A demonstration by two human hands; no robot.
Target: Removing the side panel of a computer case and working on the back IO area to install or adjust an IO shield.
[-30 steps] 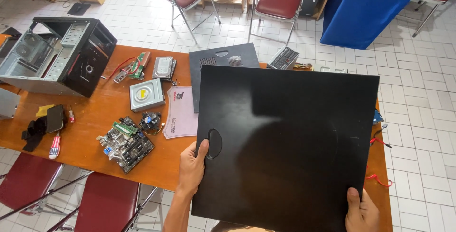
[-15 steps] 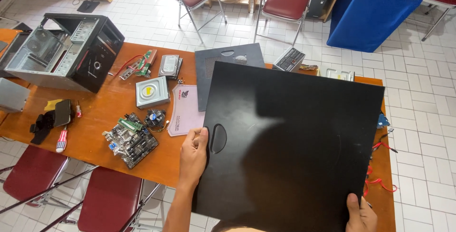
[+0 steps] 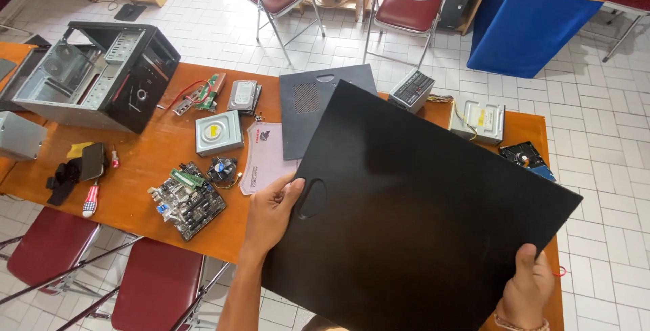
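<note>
Left hand gripping black side panel at left edge, right hand pinching lower right corner. Panel hanging tilted over counter. Risk: thin edge grips slipping, panel dropping onto motherboard or pink sheet.

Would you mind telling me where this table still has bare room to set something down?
Bare wood shows between the open computer case and the motherboard, left of the optical drive. The front edge below the red screwdriver is free. Around the CPU fan and grey bag it is crowded; the black side panel hides the right.
</note>
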